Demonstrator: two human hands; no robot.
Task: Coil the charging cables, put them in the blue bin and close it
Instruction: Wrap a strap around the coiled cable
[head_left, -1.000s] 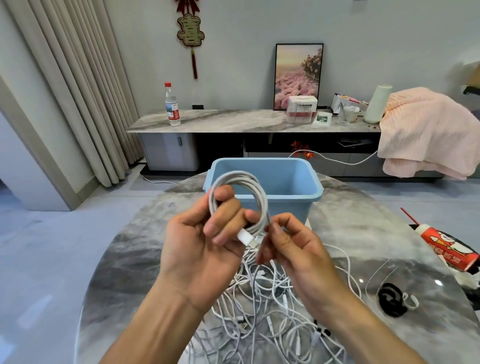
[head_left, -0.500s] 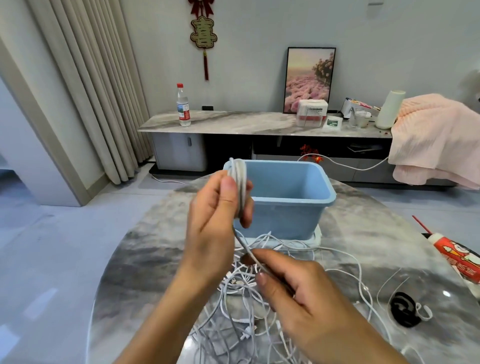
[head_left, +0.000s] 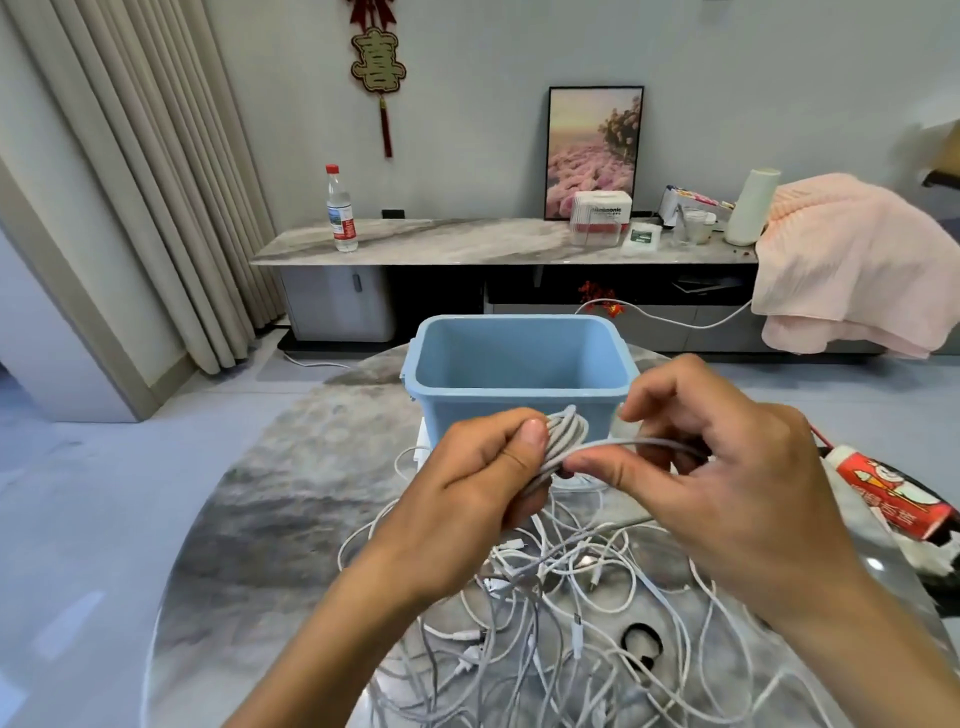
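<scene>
Where the round marble table (head_left: 291, 519) comes nearest the camera, a loose tangle of white charging cables (head_left: 561, 613) is spread across it, with a small black loop (head_left: 644, 647) lying among them at the right. Just above the tangle, a coiled grey cable (head_left: 563, 436) is gripped in the left hand (head_left: 483, 478), thumb pressed over the bundled loops. The coil's free tail is pinched in the right hand (head_left: 711, 478), fingers curled round it, and is drawn sideways across the coil. Directly behind the hands the blue bin (head_left: 519, 364) is seen upright on the table, uncovered. A red can (head_left: 883, 493) is noted lying at the table's right edge. Farther back, a water bottle (head_left: 340, 210) and a framed picture (head_left: 595, 150) are set on a long sideboard (head_left: 467, 244), and a pink blanket (head_left: 852, 260) is draped over its right end.
</scene>
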